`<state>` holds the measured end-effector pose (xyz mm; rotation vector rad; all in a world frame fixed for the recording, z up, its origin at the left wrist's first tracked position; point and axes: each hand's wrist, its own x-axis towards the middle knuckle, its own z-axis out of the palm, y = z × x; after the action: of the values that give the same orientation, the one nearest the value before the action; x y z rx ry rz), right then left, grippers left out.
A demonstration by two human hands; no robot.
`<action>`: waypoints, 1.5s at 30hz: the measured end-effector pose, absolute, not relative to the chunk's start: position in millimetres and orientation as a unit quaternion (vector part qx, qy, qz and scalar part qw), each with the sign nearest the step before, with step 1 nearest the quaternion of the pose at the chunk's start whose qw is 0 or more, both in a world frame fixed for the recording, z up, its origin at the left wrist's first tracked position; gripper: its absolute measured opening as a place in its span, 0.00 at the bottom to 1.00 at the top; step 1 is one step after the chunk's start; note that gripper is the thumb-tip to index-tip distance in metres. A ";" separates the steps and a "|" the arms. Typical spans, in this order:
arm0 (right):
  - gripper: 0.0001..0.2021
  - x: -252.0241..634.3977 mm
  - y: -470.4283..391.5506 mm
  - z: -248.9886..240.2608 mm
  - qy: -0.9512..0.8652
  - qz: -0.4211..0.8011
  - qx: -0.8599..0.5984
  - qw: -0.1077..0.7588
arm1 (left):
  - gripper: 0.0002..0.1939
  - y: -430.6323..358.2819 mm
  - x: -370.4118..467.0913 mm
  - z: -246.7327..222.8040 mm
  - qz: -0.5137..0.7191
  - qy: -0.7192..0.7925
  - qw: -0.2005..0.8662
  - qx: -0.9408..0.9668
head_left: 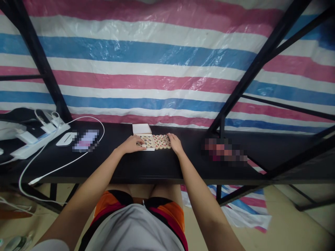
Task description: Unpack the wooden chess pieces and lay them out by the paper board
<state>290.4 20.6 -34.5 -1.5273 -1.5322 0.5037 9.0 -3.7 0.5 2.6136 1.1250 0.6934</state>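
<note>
A small white box (150, 149) lies on the black desk with its lid flap (141, 128) folded back. Round Chinese chess pieces with dark characters (149, 141) sit inside it. Against the box's right side, several rows of pieces with red characters (161, 142) lie close together. My left hand (131, 144) rests over the box's left end, thumb and fingers closed around a pale chess piece (143, 145). At the far right of the rows is my right hand (175, 142), its fingers stretched along the outermost pieces, touching them and gripping none.
To the left are a phone (86, 140), blurred out, a white flat device (66, 139), a white power strip (43, 138) with chargers, and a looping white cable (62, 164). A blurred reddish object (222, 151) lies right. Black metal posts (243, 73) and a striped plastic sheet (146, 55) stand behind.
</note>
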 end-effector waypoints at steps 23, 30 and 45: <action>0.22 288.9 19.0 -32.3 -0.617 0.205 -0.617 0.443 | 0.20 2.0 10.2 -6.0 0.275 0.400 0.230 0.844; 0.22 290.1 19.9 -34.0 -0.618 0.204 -0.615 0.444 | 0.16 -0.1 10.9 -5.1 0.286 0.380 0.237 0.847; 0.22 290.0 17.9 -31.1 -0.614 0.211 -0.622 0.438 | 0.13 9.0 0.3 -3.8 0.372 0.450 0.157 0.797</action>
<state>290.0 17.9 -31.1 -1.5462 -1.5259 0.5251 0.3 9.0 -3.8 2.2798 1.2862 1.0641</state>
